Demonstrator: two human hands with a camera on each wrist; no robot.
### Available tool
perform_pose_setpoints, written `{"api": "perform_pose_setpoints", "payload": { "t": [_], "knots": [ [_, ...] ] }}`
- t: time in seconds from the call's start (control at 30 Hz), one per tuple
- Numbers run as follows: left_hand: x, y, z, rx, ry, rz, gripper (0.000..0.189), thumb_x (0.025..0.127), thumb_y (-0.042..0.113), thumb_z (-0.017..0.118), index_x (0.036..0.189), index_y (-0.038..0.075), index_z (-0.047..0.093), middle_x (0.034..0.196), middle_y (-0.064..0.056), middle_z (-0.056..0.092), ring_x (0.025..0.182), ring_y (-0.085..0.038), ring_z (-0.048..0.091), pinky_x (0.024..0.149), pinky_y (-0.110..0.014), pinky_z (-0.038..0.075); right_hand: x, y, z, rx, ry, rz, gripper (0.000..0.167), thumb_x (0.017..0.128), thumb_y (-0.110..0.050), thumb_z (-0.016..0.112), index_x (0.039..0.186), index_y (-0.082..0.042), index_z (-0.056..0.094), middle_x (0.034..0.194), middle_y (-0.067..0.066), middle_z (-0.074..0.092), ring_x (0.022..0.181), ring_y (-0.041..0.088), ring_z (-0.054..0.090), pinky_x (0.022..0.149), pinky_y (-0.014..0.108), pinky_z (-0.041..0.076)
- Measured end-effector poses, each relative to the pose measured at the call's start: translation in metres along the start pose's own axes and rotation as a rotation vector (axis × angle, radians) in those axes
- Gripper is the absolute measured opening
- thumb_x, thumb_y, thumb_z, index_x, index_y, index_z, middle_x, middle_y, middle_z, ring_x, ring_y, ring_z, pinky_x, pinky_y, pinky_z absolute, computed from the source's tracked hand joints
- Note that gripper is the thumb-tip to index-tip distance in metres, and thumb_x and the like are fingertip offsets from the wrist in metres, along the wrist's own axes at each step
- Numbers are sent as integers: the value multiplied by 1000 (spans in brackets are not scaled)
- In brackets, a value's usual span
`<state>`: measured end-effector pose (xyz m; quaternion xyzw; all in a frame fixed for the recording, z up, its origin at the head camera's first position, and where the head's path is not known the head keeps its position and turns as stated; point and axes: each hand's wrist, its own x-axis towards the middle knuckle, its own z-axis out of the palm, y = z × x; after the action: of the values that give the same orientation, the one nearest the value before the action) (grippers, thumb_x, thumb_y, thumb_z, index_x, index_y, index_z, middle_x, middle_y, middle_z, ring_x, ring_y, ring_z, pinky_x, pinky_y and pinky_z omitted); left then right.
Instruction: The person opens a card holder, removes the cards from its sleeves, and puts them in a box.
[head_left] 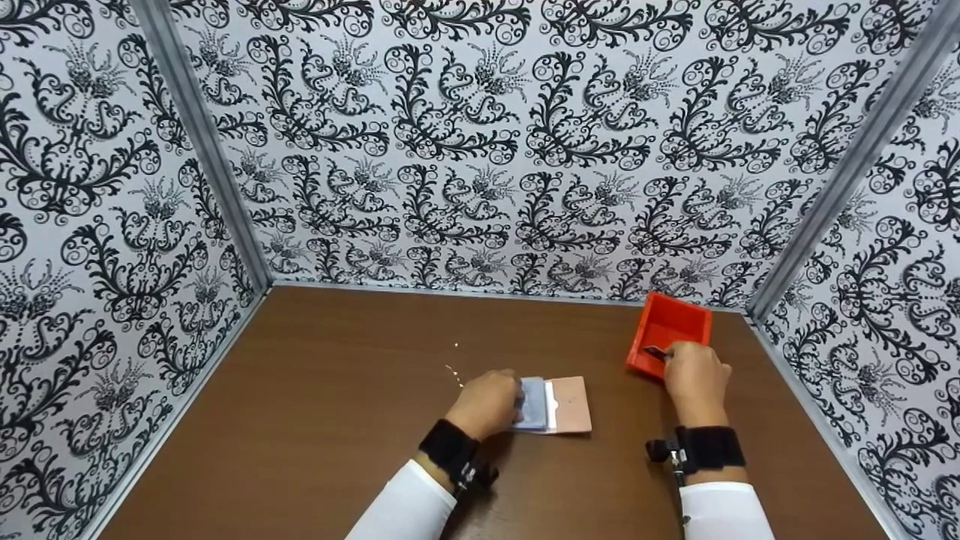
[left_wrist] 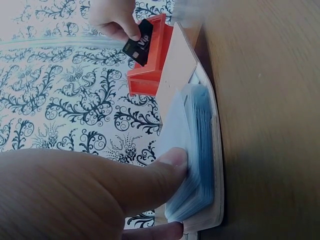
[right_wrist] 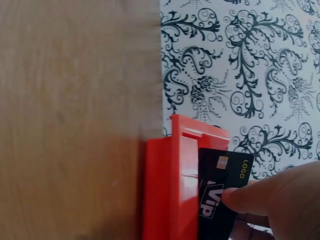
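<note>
My right hand (head_left: 697, 377) pinches a black card (right_wrist: 223, 195) with "Vip" and "LOGO" lettering and a chip on it. The card is over the opening of a red bin (head_left: 643, 334), tilted beside its wall in the right wrist view. A card holder (head_left: 571, 406) with a pinkish-tan cover lies open on the table, its clear bluish plastic sleeves (left_wrist: 199, 135) fanned in a stack. At its left end, my left hand (head_left: 486, 403) grips the sleeves, the thumb on top and a finger by the lower edge.
The brown table (head_left: 337, 390) meets patterned black-and-white walls (head_left: 465, 150) at the back and sides, framed by grey metal strips. The red bin stands close to the back right corner. Small bright specks (head_left: 455, 375) show left of the card holder.
</note>
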<state>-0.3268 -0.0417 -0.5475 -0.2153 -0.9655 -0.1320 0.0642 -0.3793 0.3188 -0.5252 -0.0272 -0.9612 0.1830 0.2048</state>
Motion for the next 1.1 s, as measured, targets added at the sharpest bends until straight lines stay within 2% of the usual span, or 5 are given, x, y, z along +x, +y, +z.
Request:
{"api": "perform_pose_setpoints", "payload": {
  "t": [0.23,0.5,0.67,0.93,1.1],
  "knots": [
    [0,1,0,-14,-4,-7,20,89,26,97,99,15,84,104,0,75,98,-21,74,85,-41,65,-2,-1,7,-35,-43,14,25,94,1,58,95,-2,83,108,37,79,101,60,74,92,84,49],
    [1,-1,2,40,14,35,18,87,27,97,95,16,86,107,0,77,99,-24,77,83,-42,66,-3,-4,13,-103,-89,-4,24,99,0,59,103,0,83,112,42,77,100,62,73,87,83,50],
    [1,-1,2,44,2,27,18,89,29,97,97,16,86,107,0,77,99,-24,77,83,-41,66,-2,0,17,-84,-105,19,23,99,-3,59,102,0,82,113,40,78,101,62,73,91,84,49],
    [0,-1,1,56,2,33,19,90,30,96,98,16,86,109,-1,78,101,-24,77,85,-41,66,-1,5,21,-53,-190,34,29,102,-10,54,108,-1,80,117,39,77,102,62,73,92,83,47],
    [0,-1,2,53,4,28,20,90,31,96,100,16,86,110,0,78,101,-24,77,85,-41,66,-1,0,15,-26,-199,41,28,103,-13,58,114,0,80,119,37,78,103,62,73,92,83,48]
  ]
}}
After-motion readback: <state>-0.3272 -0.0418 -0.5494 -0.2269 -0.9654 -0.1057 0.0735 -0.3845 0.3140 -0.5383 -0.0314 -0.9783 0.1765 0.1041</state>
